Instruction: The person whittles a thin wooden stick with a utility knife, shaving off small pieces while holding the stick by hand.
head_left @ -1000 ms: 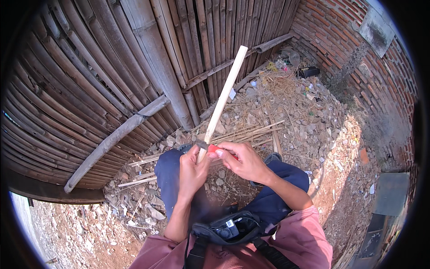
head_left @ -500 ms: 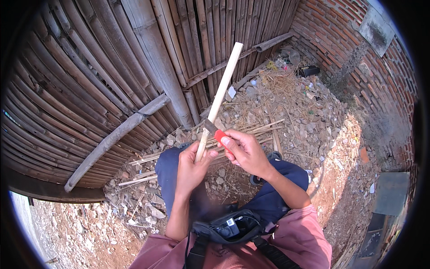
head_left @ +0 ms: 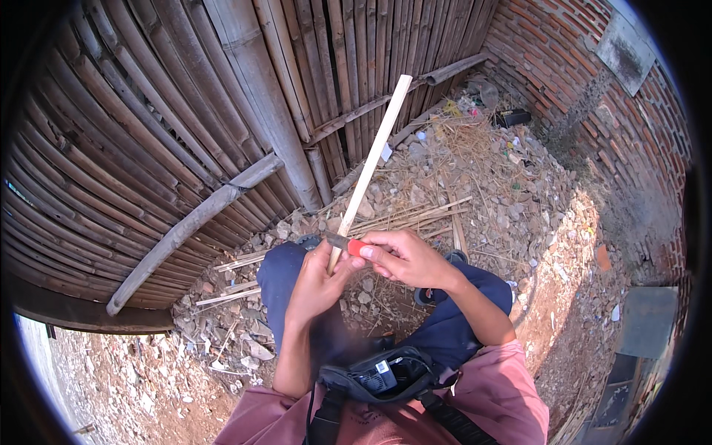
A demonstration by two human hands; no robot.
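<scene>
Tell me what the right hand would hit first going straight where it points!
Past its red-handled knife, probably the pale wooden strip, though the left hand holding it is too close to be sure.

"What stands on the left?"

"A wall of bamboo slats (head_left: 111,133), with a thick post (head_left: 256,81) and a lower crosswise pole (head_left: 193,228) against it."

"And on the right?"

"A red brick wall (head_left: 545,41), a stained grey panel (head_left: 625,53) high up on it."

"The floor?"

"Reddish earth (head_left: 549,356) strewn with rubble (head_left: 512,215) and dry straw (head_left: 460,144). A strip of sunlight (head_left: 567,259) falls near the bricks; the far corner lies in shade."
</scene>
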